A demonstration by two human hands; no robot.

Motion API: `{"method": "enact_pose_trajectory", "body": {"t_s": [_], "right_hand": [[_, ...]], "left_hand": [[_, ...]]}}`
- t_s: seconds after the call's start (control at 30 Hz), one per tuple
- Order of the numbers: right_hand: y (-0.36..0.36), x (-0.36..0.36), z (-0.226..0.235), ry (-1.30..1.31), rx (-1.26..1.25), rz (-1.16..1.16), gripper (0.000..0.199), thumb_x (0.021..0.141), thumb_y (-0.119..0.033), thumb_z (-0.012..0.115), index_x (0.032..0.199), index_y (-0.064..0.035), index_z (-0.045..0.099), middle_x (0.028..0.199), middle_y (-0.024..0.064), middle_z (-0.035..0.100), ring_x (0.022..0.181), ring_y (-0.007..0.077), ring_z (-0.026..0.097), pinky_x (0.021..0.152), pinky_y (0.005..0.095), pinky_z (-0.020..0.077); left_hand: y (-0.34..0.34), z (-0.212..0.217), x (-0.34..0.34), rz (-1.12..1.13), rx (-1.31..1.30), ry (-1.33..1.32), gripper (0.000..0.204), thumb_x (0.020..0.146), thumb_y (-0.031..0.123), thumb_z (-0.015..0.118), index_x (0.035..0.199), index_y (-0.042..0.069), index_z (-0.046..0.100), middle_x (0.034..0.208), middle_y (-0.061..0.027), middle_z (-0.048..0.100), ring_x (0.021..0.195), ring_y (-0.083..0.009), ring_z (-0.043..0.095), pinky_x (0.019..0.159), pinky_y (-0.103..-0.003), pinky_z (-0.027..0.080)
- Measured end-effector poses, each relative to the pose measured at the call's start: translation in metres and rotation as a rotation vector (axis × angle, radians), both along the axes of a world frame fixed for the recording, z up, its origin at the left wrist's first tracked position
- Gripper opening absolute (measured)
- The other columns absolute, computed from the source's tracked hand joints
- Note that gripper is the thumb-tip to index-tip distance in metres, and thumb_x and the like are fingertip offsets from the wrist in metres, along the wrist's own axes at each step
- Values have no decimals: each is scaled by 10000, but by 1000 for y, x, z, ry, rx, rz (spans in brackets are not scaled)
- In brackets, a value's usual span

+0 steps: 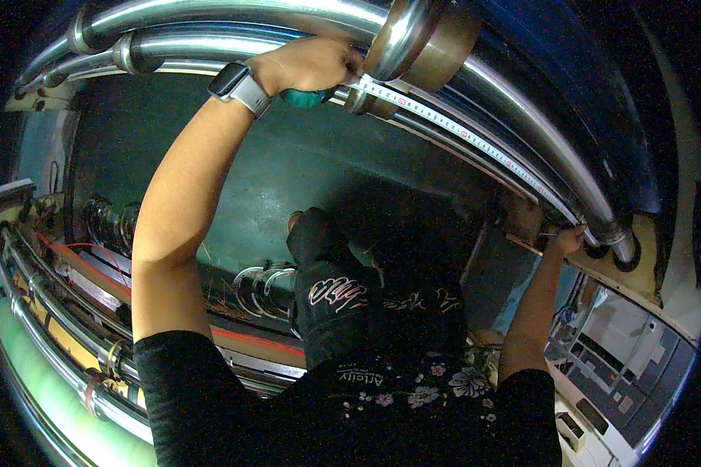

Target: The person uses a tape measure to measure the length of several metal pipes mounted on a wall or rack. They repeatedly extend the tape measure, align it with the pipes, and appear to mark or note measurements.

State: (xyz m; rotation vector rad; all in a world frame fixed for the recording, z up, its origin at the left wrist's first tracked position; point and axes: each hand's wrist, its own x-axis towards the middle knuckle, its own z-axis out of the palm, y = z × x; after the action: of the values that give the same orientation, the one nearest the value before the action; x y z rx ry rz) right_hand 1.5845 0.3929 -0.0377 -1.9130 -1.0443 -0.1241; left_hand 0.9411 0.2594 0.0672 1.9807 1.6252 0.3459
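Observation:
My left hand (308, 64) is raised to a thick shiny steel tube (514, 109) and grips the teal case of a tape measure (308, 98). A grey-strapped watch (237, 84) is on that wrist. The white tape blade (459, 134) runs from the case down to the right along the tube. My right hand (566, 238) pinches the far end of the blade against the tube, near a metal collar (619, 241). A wide brass-coloured ring (424, 35) circles the tube just right of my left hand.
Parallel steel tubes (195, 43) curve across the top, above a dark green machine wall (311, 163). Lower left are more rods, red wires (86, 257) and metal clamps (257, 284). A grey and white cabinet (627, 350) stands at the lower right.

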Motion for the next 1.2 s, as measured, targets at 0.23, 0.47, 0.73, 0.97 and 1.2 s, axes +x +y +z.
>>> {"method": "enact_pose_trajectory", "body": {"t_s": [0.23,0.47,0.73,0.97,1.2], "right_hand": [[-8,-24,14,181,35,-13,614,812,-486,420,1040,78,502,947,222,560,783,319,545,653,392,449],[-20,-45,31,382,11,-49,626,793,-493,450,1132,33,444,1058,198,519,852,326,542,701,400,466],[-17,-61,30,317,-12,-18,654,788,-515,437,1149,30,434,1078,230,497,887,335,532,701,410,464],[-11,-34,12,128,-16,-23,697,779,-556,406,1112,53,461,1047,246,511,885,367,519,764,423,414],[-4,1,-3,-54,-110,40,677,797,-528,393,1085,79,467,1041,258,510,892,360,516,763,411,407]], "left_hand": [[-1,10,3,2,-53,35,225,761,175,481,932,76,588,893,-147,579,836,-278,551,739,-346,413],[-1,23,9,23,-151,72,233,776,203,497,952,81,586,909,-132,582,866,-271,546,754,-338,411],[-5,19,4,31,-152,45,200,770,187,507,914,74,589,852,-127,590,803,-264,552,736,-333,412],[-3,16,5,12,-137,58,199,762,183,502,903,77,593,860,-129,589,803,-267,551,737,-331,411],[-1,16,6,9,-126,45,189,755,163,486,877,66,593,846,-138,587,792,-269,550,729,-331,410]]}}
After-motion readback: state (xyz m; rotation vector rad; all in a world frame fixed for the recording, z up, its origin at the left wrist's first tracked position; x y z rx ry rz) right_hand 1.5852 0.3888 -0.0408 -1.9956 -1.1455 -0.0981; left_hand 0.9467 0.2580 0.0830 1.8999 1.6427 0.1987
